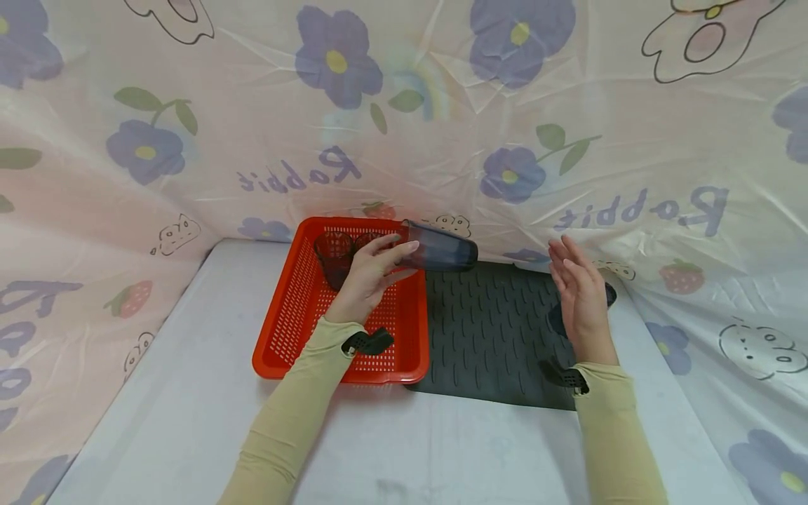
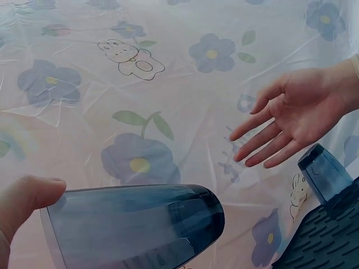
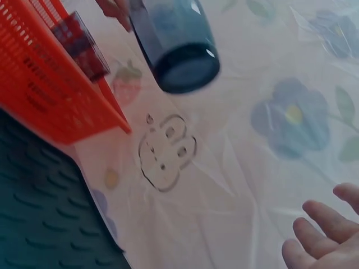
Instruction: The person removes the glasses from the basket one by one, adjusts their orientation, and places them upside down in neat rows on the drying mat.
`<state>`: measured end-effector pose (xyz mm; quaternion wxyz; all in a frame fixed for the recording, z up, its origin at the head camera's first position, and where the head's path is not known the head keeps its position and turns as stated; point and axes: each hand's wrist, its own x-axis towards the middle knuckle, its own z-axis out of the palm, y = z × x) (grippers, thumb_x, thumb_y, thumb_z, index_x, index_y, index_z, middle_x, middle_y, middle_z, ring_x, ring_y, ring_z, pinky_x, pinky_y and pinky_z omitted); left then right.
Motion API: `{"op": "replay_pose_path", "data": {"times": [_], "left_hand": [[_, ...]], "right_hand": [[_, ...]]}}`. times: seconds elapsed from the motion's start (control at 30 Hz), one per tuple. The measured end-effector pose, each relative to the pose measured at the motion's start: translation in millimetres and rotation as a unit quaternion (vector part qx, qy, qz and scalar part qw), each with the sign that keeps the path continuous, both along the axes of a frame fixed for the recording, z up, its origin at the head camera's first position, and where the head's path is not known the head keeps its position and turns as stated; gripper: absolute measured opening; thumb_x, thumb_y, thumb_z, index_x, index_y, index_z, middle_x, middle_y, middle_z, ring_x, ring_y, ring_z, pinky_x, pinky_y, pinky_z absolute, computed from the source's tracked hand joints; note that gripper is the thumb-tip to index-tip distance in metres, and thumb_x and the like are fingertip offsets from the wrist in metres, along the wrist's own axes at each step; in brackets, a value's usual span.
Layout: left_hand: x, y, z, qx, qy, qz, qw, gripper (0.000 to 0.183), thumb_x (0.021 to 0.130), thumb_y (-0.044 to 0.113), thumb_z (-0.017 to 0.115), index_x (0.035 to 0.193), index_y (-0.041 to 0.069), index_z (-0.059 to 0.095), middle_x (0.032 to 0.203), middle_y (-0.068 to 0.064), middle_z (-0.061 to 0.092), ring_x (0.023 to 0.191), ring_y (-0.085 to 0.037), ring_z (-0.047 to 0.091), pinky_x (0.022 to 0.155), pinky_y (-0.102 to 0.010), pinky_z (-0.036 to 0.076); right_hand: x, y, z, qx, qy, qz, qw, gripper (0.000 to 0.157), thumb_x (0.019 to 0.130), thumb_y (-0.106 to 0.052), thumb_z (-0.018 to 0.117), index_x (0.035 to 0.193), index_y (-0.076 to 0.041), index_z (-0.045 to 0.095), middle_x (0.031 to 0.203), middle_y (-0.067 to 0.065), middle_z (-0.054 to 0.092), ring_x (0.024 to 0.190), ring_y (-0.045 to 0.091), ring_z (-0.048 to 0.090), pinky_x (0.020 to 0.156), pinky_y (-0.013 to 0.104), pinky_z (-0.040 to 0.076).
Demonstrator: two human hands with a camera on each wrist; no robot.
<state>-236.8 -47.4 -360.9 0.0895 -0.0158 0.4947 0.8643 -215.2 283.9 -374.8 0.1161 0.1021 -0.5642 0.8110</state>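
My left hand (image 1: 372, 270) grips a blue tinted drinking glass (image 1: 445, 249) near its rim. The glass lies nearly sideways in the air past the right rim of a red plastic basket (image 1: 261, 351), base pointing right. In the left wrist view the thumb (image 2: 33, 196) presses on the side of this glass (image 2: 134, 224). Over the right part of a dark ridged mat (image 1: 486, 337), my right hand (image 1: 581, 298) is raised with fingers extended, holding nothing. Partly hidden behind it, another blue glass (image 2: 325, 174) stands base up on the mat.
More dark glasses (image 1: 334, 256) stand inside the basket at its back left. Basket and mat sit side by side on a white table (image 1: 467, 449). A flower-patterned sheet (image 1: 429, 147) hangs close behind and along both sides.
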Motion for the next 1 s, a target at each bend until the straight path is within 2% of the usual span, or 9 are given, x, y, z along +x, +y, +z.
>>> {"op": "replay_pose_path", "data": {"times": [0.13, 0.27, 0.57, 0.73, 0.83, 1.0], "left_hand": [[0.5, 5.8, 0.3, 0.002, -0.004, 0.000, 1.0000, 0.068, 0.084, 0.014, 0.076, 0.142, 0.004, 0.041, 0.119, -0.012, 0.059, 0.099, -0.026, 0.058, 0.086, -0.041, 0.053], [2.2, 12.3, 1.4, 0.009, -0.012, -0.002, 0.9999, 0.068, 0.083, 0.013, 0.077, 0.141, 0.005, 0.042, 0.118, -0.012, 0.061, 0.100, -0.026, 0.057, 0.085, -0.040, 0.053], [4.6, 27.0, 6.1, 0.015, -0.004, -0.002, 0.9999, 0.059, 0.082, 0.015, 0.078, 0.133, 0.007, 0.050, 0.117, -0.012, 0.060, 0.091, -0.022, 0.061, 0.086, -0.039, 0.053], [5.4, 33.0, 7.7, 0.024, -0.010, -0.003, 0.9997, 0.056, 0.082, 0.015, 0.077, 0.131, 0.010, 0.051, 0.122, -0.010, 0.056, 0.091, -0.019, 0.058, 0.086, -0.039, 0.053], [6.2, 36.3, 8.4, 0.023, -0.018, -0.004, 0.9996, 0.057, 0.081, 0.016, 0.078, 0.132, 0.010, 0.051, 0.120, -0.010, 0.057, 0.090, -0.019, 0.057, 0.086, -0.038, 0.053], [7.0, 40.4, 6.4, 0.020, -0.025, -0.004, 0.9995, 0.065, 0.080, 0.018, 0.080, 0.135, 0.009, 0.048, 0.113, -0.008, 0.059, 0.087, -0.020, 0.057, 0.085, -0.037, 0.053]], "right_hand": [[-2.7, -11.9, -1.3, 0.021, 0.000, 0.015, 1.000, 0.047, 0.103, -0.012, 0.041, 0.148, -0.001, 0.031, 0.146, 0.018, 0.039, 0.139, 0.030, 0.028, 0.114, 0.037, 0.021], [-5.3, -23.4, -4.8, 0.036, -0.001, 0.026, 0.999, 0.047, 0.104, -0.013, 0.039, 0.148, -0.001, 0.031, 0.145, 0.017, 0.042, 0.138, 0.031, 0.030, 0.113, 0.039, 0.022], [-8.6, -43.3, -11.5, 0.042, -0.010, 0.074, 0.996, 0.047, 0.105, -0.014, 0.035, 0.150, -0.005, 0.028, 0.147, 0.017, 0.039, 0.138, 0.030, 0.031, 0.114, 0.043, 0.019], [-8.5, -51.1, -17.1, 0.035, -0.031, 0.100, 0.994, 0.049, 0.106, -0.020, 0.032, 0.152, -0.007, 0.022, 0.142, 0.008, 0.044, 0.134, 0.024, 0.037, 0.113, 0.041, 0.022], [-8.0, -55.1, -20.4, 0.011, -0.040, 0.115, 0.993, 0.047, 0.107, -0.024, 0.029, 0.151, -0.008, 0.026, 0.137, 0.005, 0.049, 0.128, 0.022, 0.045, 0.111, 0.041, 0.026], [-8.9, -61.7, -24.7, -0.067, -0.047, 0.147, 0.986, 0.041, 0.107, -0.025, 0.029, 0.140, -0.011, 0.047, 0.129, 0.008, 0.056, 0.117, 0.024, 0.056, 0.109, 0.046, 0.030]]}}
